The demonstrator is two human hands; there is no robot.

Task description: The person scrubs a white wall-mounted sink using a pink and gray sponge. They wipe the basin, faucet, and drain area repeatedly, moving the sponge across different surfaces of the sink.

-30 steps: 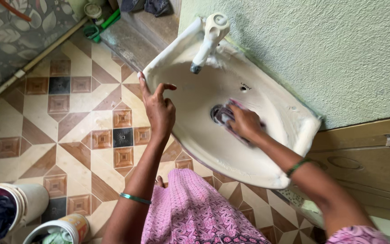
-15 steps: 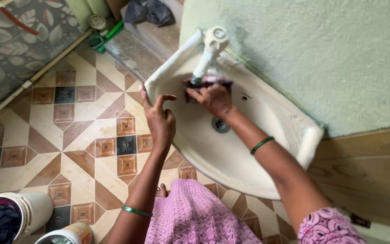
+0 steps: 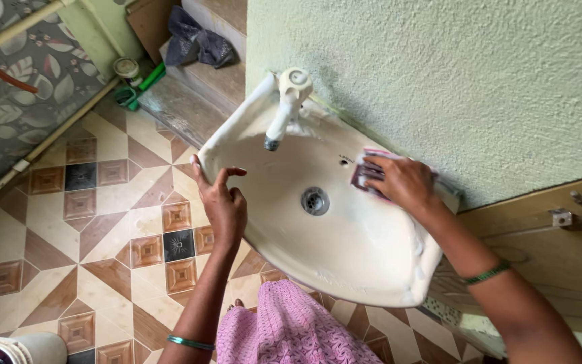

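The right hand [image 3: 404,182] presses a pink-and-purple scrub pad [image 3: 366,172] flat against the inner wall of the white wash basin [image 3: 345,249], at the back edge where the basin meets the textured green wall [image 3: 439,81]. The fingers lie spread over the pad, so the grip is closed down on it, with only the pad's left portion showing past the fingertips. The pad sits to the right of the small overflow hole and up and to the right of the metal drain [image 3: 314,201], apart from both.

The left hand [image 3: 223,205] rests on the basin's front-left rim. Its thumb and fingers hook over the edge, the index finger raised slightly; it grasps the rim only and holds no object.

A white tap [image 3: 283,108] stands at the basin's upper left corner, its spout angled down over the bowl, well apart from the pad. Soapy streaks show on the bowl's right and lower inner surface.

Both wrists carry green bangles. Pink patterned cloth [image 3: 291,330] of the person's garment shows below the basin. The floor [image 3: 102,222] is tiled in beige, brown and black geometric shapes. A dark cloth [image 3: 197,42] lies on a step at the top. The rim of a white bucket [image 3: 15,347] shows at the lower left corner. A wooden door [image 3: 554,249] with a metal latch stands at the right.
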